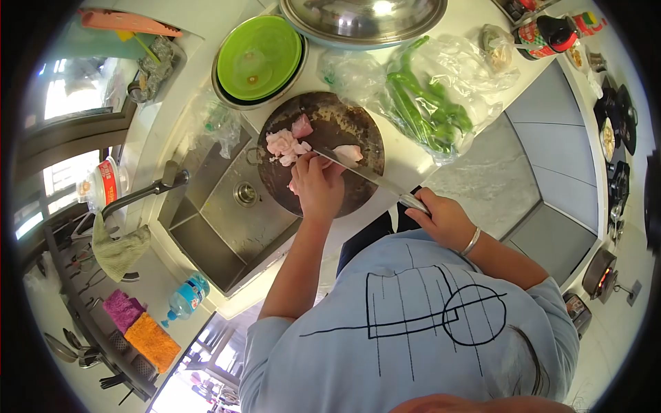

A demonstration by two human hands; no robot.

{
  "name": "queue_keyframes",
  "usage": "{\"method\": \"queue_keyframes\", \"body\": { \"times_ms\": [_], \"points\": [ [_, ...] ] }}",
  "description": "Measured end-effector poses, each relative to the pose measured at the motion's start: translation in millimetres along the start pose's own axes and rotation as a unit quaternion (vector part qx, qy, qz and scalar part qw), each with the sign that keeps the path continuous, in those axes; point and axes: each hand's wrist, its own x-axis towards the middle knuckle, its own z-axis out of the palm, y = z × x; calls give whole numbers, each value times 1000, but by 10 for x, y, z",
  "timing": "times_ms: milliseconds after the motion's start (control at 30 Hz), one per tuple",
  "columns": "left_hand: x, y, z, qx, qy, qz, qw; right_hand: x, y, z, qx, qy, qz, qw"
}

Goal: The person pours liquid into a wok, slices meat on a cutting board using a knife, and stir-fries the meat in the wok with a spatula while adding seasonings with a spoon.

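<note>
Two hands at mid-frame, set apart, joined only by the line of a knife (372, 177). Right hand (444, 217), right of centre, closed round the knife's handle, bracelet (472, 241) at the wrist; blade slants up and left across a round, dark, worn chopping board (330, 109). Left hand (318, 187) on the board's lower part, fingers bent down beside the blade tip, over raw meat; cannot tell whether they grip or merely press, as the undersides are hidden. A bit of pink shows at this hand's left edge. Meat pieces (281, 144) heaped at the board's upper left, just above the left hand, a redder chunk (301, 126) touching the heap; one pale piece (348, 153) lies on the far side of the blade, right of the board's centre. Board overlaps the right edge of a steel sink (231, 224), left of centre. Upper left of centre, on the worktop (405, 143): green bowl (256, 65), nested in a wider dish. Top of frame, a shiny domed lid (365, 19). Upper right of centre, clear bag of long green peppers (430, 113), near the board.
</note>
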Motion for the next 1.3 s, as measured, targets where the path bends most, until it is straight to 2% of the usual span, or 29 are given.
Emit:
{"method": "queue_keyframes", "body": {
  "times_ms": [233, 333, 433, 633, 833, 933, 1033, 1233, 1300],
  "points": [
    [19, 95, 158, 53, 29, -22, 998, 28, 83, 81, -8, 4, -18, 1000],
    [-14, 32, 216, 62, 47, 7, 997, -25, 21, 22, -15, -12, 22, 1000],
    [-12, 8, 216, 46, 62, 36, 996, -25, 44, 24, -21, -14, 6, 1000],
    [14, 2, 193, 59, 26, 36, 997, 167, 27, -28, -65, -45, -27, 996],
    [15, 14, 207, 49, 36, 47, 997, 403, -19, -100, -60, -83, -19, 995],
    [5, 28, 210, 43, 38, 66, 996, 599, -3, -3, -47, -51, -75, 995],
    [-72, 64, 286, 2, 34, 102, 994, 704, -13, 37, -61, -68, -60, 994],
    [-104, 26, 134, 65, 10, 22, 998, 425, 74, -106, -57, -78, -6, 995],
    [-106, -46, 69, -35, -12, -54, 998, 185, 201, -201, -50, -72, -1, 996]
  ]
}}
